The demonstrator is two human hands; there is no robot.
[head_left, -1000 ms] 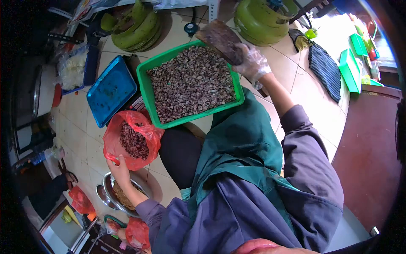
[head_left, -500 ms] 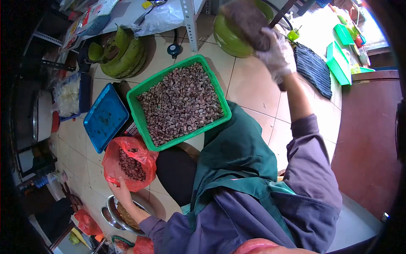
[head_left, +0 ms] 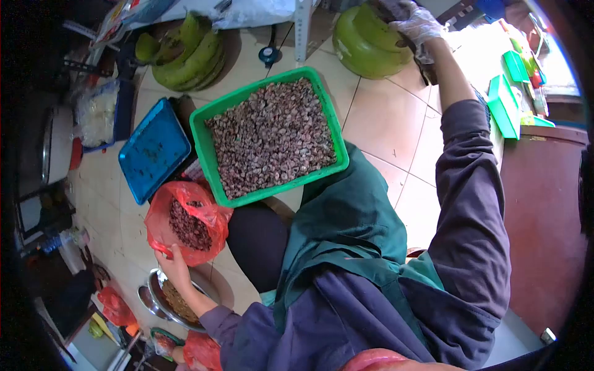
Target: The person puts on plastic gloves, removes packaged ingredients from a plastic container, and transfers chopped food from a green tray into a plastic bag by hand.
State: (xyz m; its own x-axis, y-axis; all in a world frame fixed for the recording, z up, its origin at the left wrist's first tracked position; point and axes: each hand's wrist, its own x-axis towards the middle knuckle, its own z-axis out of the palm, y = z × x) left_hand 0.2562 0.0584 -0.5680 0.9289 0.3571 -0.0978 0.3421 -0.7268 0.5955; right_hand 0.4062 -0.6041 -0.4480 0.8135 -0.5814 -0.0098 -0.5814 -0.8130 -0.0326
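Note:
My left hand (head_left: 174, 264) is closed on the rim of a red plastic bag (head_left: 162, 210), which stands open with dark reddish pieces (head_left: 189, 227) inside. My right hand (head_left: 419, 26), in a clear plastic glove, is raised at the top right beside a green gas cylinder (head_left: 370, 44). Its fingers are closed on a dark board (head_left: 391, 8), mostly cut off by the frame's top edge. Between my hands, a green tray (head_left: 339, 137) holds a layer of small brownish-purple pieces (head_left: 270, 135) and rests near my knee.
A blue tray (head_left: 155, 150) lies left of the green one. Another gas cylinder (head_left: 188, 60) and a metal shelf post (head_left: 302, 29) are beyond. A metal bowl (head_left: 156, 294) sits below the bag. Green baskets (head_left: 504, 106) and a brown cabinet (head_left: 541, 216) are at right.
My right hand has carried the board away from the green tray, up and to the right. My left hand keeps its hold on the red bag. The camera view has shifted somewhat.

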